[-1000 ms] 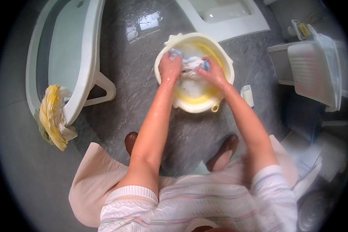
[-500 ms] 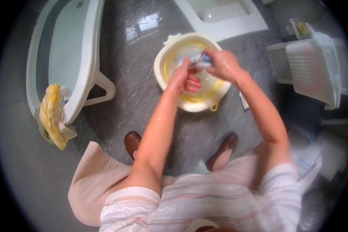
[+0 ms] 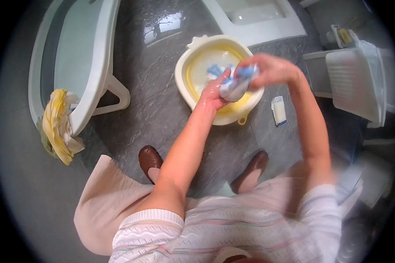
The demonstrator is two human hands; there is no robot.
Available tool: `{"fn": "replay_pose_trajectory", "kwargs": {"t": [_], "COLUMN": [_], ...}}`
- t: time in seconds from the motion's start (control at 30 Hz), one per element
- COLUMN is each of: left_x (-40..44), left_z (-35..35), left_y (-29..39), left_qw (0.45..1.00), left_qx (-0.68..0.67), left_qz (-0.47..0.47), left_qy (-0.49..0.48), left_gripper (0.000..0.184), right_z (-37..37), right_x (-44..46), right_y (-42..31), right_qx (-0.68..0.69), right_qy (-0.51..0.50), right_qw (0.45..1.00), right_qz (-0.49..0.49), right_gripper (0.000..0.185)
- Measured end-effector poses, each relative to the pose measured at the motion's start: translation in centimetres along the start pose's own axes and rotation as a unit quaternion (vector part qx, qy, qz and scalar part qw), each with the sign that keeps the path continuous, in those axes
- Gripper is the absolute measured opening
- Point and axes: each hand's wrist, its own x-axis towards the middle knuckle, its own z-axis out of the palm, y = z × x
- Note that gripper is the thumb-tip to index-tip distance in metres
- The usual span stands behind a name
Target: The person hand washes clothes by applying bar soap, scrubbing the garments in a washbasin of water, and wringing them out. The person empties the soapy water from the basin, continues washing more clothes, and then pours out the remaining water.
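A cream basin (image 3: 181, 72) with a yellow inner wall stands on the floor in front of me, with water in it. Over it, a wet white-and-blue cloth (image 3: 233, 90) is bunched between my two hands. My left hand (image 3: 213, 94) holds its lower left side, thumb up. The fingers of my right hand (image 3: 270, 71) close on its upper right end, slightly blurred by motion. A further blue-and-white piece (image 3: 214, 71) shows in the basin behind my left thumb; whether it belongs to the same cloth I cannot tell.
A white bar in an open wrapper (image 3: 278, 111) lies on the floor right of the basin. A folding tub (image 3: 102, 57) stands at left, a yellow cloth (image 3: 57, 125) over its rim. Farther back is a white floor fixture (image 3: 272, 33); a white ribbed board (image 3: 354, 83) stands right.
My right hand has moved up and right, and the bunched cloth shows more between both hands. My left hand has turned and shifted slightly right. The wrapped bar is now uncovered by my right arm.
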Motion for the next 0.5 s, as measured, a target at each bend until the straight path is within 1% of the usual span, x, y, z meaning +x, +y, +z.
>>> {"fn": "replay_pose_trajectory", "kwargs": {"t": [0.03,0.07,0.1,0.13,0.17,0.2,0.23,0.27,0.3,0.33,0.37,0.4,0.47,0.5], "left_x": [-0.7,-1.2,-1.6,-1.9,-1.7,-1.5,-1.3,-1.2,-1.3,-1.5,-1.8,-2.4,-2.4,-2.5], "left_z": [1.2,2.5,3.8,4.9,4.9,4.6,4.4,5.2,6.0,6.7,7.3,7.7,7.7,8.0], "left_y": [0.0,-0.1,-0.3,-0.4,-0.4,-0.4,-0.6,-0.9,-1.0,-1.1,-1.1,-1.1,-1.3,-1.3], "left_qw": [1.0,0.999,0.998,0.998,0.998,0.996,0.991,0.988,0.987,0.985,0.983,0.979,0.972,0.967], "left_qx": [0.019,0.039,0.059,0.056,0.03,0.005,-0.02,-0.049,-0.069,-0.089,-0.11,-0.125,-0.137,-0.142], "left_qz": [-0.007,-0.014,-0.02,-0.013,-0.009,-0.003,-0.001,0.027,0.018,0.01,0.005,0.01,0.029,0.037], "left_qy": [-0.01,-0.02,-0.029,-0.011,-0.052,-0.092,-0.131,-0.146,-0.146,-0.146,-0.148,-0.16,-0.19,-0.206], "left_gripper": [0.045,0.046,0.048,0.046,0.045,0.045,0.044,0.044,0.044,0.044,0.044,0.049,0.052,0.054], "right_z": [-1.1,-1.3,-0.4,1.0,2.6,4.4,6.0,7.8,9.2,9.7,9.5,9.1,7.9,6.2], "right_x": [0.2,1.3,2.9,3.9,4.7,5.5,6.1,6.8,7.3,7.1,6.5,5.9,5.5,5.4], "right_y": [0.6,3.6,7.6,9.8,11.6,12.9,12.3,11.4,10.3,9.4,6.9,4.4,3.5,4.0], "right_qx": [0.104,0.221,0.335,0.434,0.526,0.568,0.592,0.614,0.63,0.649,0.666,0.68,0.681,0.667], "right_qy": [0.055,0.093,0.129,0.137,0.14,0.169,0.221,0.275,0.328,0.285,0.24,0.193,0.121,0.096], "right_qw": [0.993,0.971,0.933,0.888,0.829,0.791,0.75,0.702,0.649,0.639,0.629,0.618,0.616,0.627], "right_qz": [0.024,0.005,-0.014,-0.07,-0.124,-0.152,-0.195,-0.234,-0.274,-0.298,-0.321,-0.343,-0.377,-0.391], "right_gripper": [0.041,0.043,0.045,0.045,0.046,0.054,0.056,0.058,0.06,0.058,0.057,0.055,0.048,0.042]}}
